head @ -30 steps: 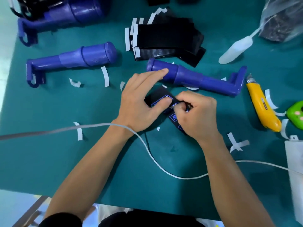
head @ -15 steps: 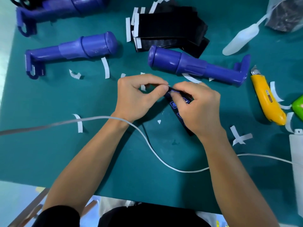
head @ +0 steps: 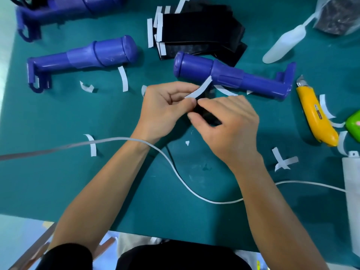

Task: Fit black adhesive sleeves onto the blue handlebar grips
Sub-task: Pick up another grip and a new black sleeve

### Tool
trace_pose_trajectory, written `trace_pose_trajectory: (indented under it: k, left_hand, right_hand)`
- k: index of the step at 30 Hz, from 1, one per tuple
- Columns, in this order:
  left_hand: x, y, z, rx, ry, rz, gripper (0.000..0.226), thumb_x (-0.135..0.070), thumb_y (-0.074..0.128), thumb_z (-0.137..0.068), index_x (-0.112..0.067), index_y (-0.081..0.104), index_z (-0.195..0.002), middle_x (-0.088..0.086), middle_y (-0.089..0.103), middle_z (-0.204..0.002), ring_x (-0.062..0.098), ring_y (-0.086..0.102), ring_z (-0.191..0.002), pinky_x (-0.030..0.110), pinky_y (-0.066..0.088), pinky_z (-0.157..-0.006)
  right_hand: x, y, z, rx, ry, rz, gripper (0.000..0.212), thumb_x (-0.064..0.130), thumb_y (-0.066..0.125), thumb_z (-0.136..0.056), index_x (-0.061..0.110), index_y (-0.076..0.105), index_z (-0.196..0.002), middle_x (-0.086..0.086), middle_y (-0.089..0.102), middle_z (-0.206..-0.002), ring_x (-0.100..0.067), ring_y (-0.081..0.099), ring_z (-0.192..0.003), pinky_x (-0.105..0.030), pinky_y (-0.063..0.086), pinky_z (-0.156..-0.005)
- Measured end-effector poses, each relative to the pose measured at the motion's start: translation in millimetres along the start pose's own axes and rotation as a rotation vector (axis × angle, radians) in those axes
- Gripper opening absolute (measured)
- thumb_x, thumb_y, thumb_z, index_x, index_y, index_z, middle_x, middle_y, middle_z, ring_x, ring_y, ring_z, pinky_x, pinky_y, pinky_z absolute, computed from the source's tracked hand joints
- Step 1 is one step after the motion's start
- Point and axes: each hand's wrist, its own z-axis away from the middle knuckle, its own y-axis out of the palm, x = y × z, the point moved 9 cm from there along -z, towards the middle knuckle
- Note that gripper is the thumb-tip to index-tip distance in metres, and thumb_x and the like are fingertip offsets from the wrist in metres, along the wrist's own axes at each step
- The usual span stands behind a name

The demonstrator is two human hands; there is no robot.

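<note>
At left hand (head: 163, 112), strip (head: 200, 89); sleeve (head: 209, 116) print seemingly blurred.

Pretty bright, even light from above here, so the shadows under the arms and the blue grip (head: 229, 75) sit soft on the green bench (head: 58, 182). There's a slight sheen on the grip's rounded cap. The right hand (head: 229, 125) looks smeared with blur, and the wide lens bends everything near the edges.
</note>
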Motion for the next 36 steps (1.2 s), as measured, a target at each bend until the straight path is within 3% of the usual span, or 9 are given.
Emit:
trace_pose_trajectory:
  k: [5,8,10,14,16,19,25,29,36]
  left_hand:
    - [3,-9,-4,-0.031,-0.051,0.156,0.033,0.009,0.066,-0.078,-0.019,0.083,-0.08,0.0,0.077,-0.075,0.012,0.068,-0.064,0.024,0.054,-0.066]
    - [3,-16,-7,-0.049,-0.042,0.145,0.033,0.004,0.066,-0.081,-0.024,0.084,-0.08,-0.001,0.076,-0.076,0.015,0.065,-0.068,0.025,0.051,-0.07]
    - [3,-16,-8,-0.057,-0.009,0.087,0.034,0.003,0.066,-0.085,-0.026,0.084,-0.083,-0.003,0.076,-0.078,0.013,0.066,-0.071,0.024,0.051,-0.071]
    - [-16,-23,0,-0.209,0.218,-0.277,0.035,-0.005,0.078,-0.083,-0.037,0.077,-0.098,-0.013,0.074,-0.094,0.008,0.063,-0.084,0.024,0.049,-0.077]
    - [-37,-23,12,-0.324,0.443,-0.576,0.027,-0.012,0.086,-0.081,-0.032,0.078,-0.098,-0.016,0.068,-0.098,0.003,0.06,-0.092,0.022,0.045,-0.084]
    - [-48,0,26,-0.271,0.681,-0.794,0.005,-0.014,0.086,-0.088,-0.018,0.084,-0.089,-0.004,0.075,-0.089,0.014,0.064,-0.08,0.019,0.043,-0.083]
    - [-42,1,22,-0.227,0.578,-0.785,0.003,-0.015,0.082,-0.092,-0.014,0.085,-0.092,-0.001,0.08,-0.093,0.015,0.073,-0.082,0.02,0.053,-0.081]
    - [-47,7,27,-0.215,0.654,-0.826,0.008,-0.017,0.08,-0.094,-0.013,0.085,-0.089,-0.001,0.08,-0.09,0.02,0.074,-0.077,0.035,0.058,-0.067]
    - [-51,14,33,-0.196,0.732,-0.85,0.012,-0.013,0.079,-0.094,-0.01,0.084,-0.084,0.002,0.079,-0.084,0.023,0.075,-0.071,0.036,0.056,-0.057]
  right_hand:
    - [-58,2,-5,0.084,0.448,-0.377,0.031,0.021,0.075,-0.084,0.024,0.072,-0.115,0.015,0.072,-0.106,-0.012,0.063,-0.095,-0.034,0.052,-0.084]
    - [-59,34,1,0.388,0.557,-0.801,0.016,0.015,0.072,-0.086,0.022,0.074,-0.101,0.007,0.074,-0.083,-0.013,0.066,-0.075,-0.03,0.054,-0.073]
    - [-54,43,5,0.422,0.592,-0.915,0.009,0.015,0.071,-0.086,0.023,0.073,-0.087,0.001,0.064,-0.063,-0.015,0.059,-0.057,-0.027,0.05,-0.062]
    - [-58,51,12,0.358,0.618,-0.845,0.017,0.014,0.07,-0.087,0.026,0.07,-0.075,0.005,0.062,-0.056,-0.014,0.056,-0.049,-0.024,0.046,-0.055]
    - [-64,55,13,0.34,0.646,-0.798,0.019,0.014,0.071,-0.086,0.028,0.073,-0.074,0.004,0.063,-0.057,-0.014,0.057,-0.049,-0.026,0.046,-0.054]
    - [-64,57,12,0.337,0.628,-0.794,0.027,0.01,0.07,-0.086,0.035,0.078,-0.077,0.002,0.066,-0.06,-0.014,0.058,-0.051,-0.028,0.047,-0.055]
    - [-64,59,13,0.388,0.629,-0.833,0.023,0.003,0.066,-0.088,0.018,0.076,-0.073,-0.005,0.062,-0.055,-0.006,0.05,-0.049,-0.014,0.038,-0.054]
    - [-61,56,10,0.432,0.571,-0.766,0.022,0.004,0.063,-0.088,0.017,0.071,-0.073,-0.008,0.059,-0.058,-0.011,0.051,-0.054,-0.022,0.041,-0.056]
    - [-59,51,8,0.446,0.516,-0.681,0.02,0.014,0.062,-0.084,0.019,0.068,-0.065,-0.007,0.056,-0.056,-0.034,0.048,-0.057,-0.043,0.037,-0.052]
